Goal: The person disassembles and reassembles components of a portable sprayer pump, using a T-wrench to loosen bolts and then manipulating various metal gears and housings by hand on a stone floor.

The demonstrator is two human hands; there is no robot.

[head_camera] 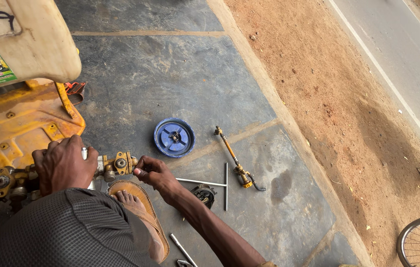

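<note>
Head view shows the left hand [64, 165] wrapped firmly over the brass pump body with bolts and fittings [116, 165], which lies on the grey stone floor [180, 74] beside a yellow machine frame [17, 128]. The right hand [150, 173] pinches the right end of this brass body with narrow fingers; what it holds there I cannot tell. A blue round plastic cap [173, 137], a steel T-handle wrench [215, 184] and a thin brass spray lance [232, 158] lie near. I think a small part may slip from the fingers and roll away, because the pinch looks light.
</note>
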